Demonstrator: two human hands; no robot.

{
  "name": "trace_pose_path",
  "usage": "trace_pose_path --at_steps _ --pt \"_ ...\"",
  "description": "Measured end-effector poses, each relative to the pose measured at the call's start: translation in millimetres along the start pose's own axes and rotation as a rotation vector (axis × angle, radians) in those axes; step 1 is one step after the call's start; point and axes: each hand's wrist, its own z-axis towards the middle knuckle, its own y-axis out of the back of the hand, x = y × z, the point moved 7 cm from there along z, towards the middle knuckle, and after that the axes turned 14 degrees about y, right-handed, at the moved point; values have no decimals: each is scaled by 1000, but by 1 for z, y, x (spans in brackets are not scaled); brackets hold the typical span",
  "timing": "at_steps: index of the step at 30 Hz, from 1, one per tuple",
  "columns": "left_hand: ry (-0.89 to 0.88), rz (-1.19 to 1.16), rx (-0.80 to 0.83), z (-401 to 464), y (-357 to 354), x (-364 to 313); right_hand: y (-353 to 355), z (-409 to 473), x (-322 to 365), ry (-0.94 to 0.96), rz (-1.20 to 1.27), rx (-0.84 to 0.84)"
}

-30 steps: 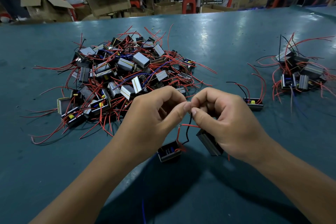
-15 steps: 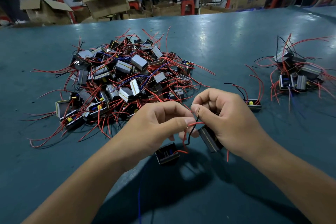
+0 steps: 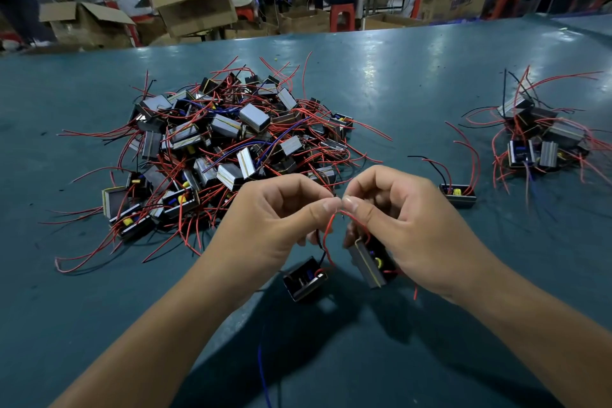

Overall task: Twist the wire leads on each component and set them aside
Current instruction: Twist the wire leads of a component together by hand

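Head view: teal table [image 3: 414, 83]; large heap of wired components [image 3: 228, 146] far left; smaller set-aside pile [image 3: 543, 139] far right. Left hand [image 3: 281, 225] and right hand [image 3: 407, 228] pinch red wire leads [image 3: 328, 228] together; held component [image 3: 367, 262] in right palm, long axis slanting toward the viewer's right; second component [image 3: 304, 278] lying on the table below.

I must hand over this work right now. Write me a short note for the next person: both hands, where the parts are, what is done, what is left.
Left hand and right hand pinch the red wire leads between thumb and forefinger. The right hand also holds one component; a second component hangs lower from the leads.
Done: small pile at right, probably finished; a single component lies near it.
Left: this twist, then the big pile at left.
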Motion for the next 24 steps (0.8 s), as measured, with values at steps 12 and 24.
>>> trace_pose_path --at_steps 12,24 --pt "-17 -57 -83 -1 4 0 -3 -2 -1 -76 242 -112" --pt "-40 -42 -127 -3 4 -5 -3 -1 3 -22 283 -169"
